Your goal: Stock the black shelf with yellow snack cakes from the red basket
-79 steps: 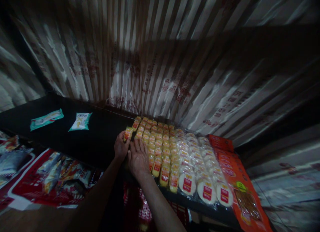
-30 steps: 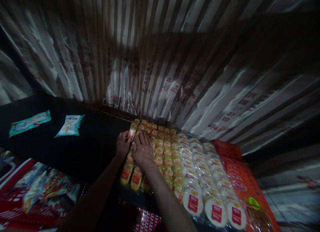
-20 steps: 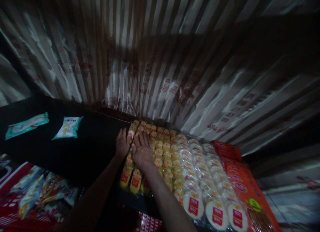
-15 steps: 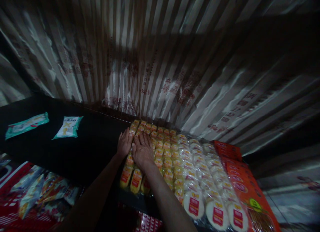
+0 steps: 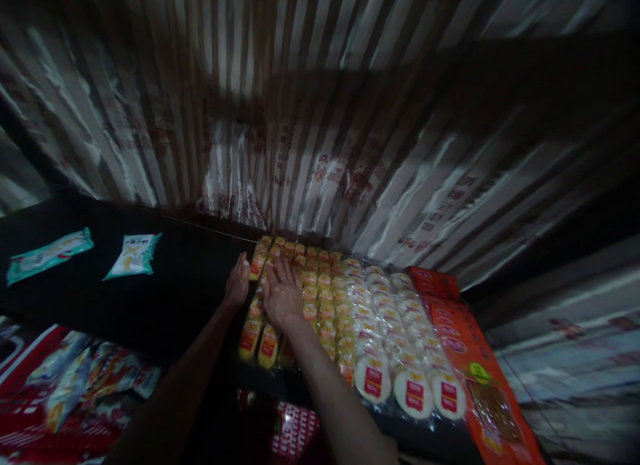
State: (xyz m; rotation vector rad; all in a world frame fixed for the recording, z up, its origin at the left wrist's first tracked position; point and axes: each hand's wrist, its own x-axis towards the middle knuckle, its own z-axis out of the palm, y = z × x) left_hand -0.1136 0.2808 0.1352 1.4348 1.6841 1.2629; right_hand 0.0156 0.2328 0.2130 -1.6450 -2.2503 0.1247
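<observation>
Rows of small yellow snack packs (image 5: pixel 320 295) with red labels lie on a dark shelf (image 5: pixel 165 285). My right hand (image 5: pixel 281 295) rests flat on them, fingers stretched toward the wall. My left hand (image 5: pixel 237 283) stands edge-on with straight fingers against the left side of the leftmost row (image 5: pixel 254 318). Neither hand holds anything. Round white packs (image 5: pixel 400 331) with red labels fill the rows to the right.
Orange-red flat packets (image 5: pixel 465 358) lie at the shelf's right end. Two green-and-white packets (image 5: pixel 133 255) (image 5: pixel 47 251) lie at the far left. Red bags (image 5: pixel 75 378) sit lower left. A corrugated striped wall (image 5: pixel 320 118) rises behind.
A left column of yellow packs has been added since the oldest frame. My left hand has let go of a pack and opened flat beside that row; my right hand stays on the packs.
</observation>
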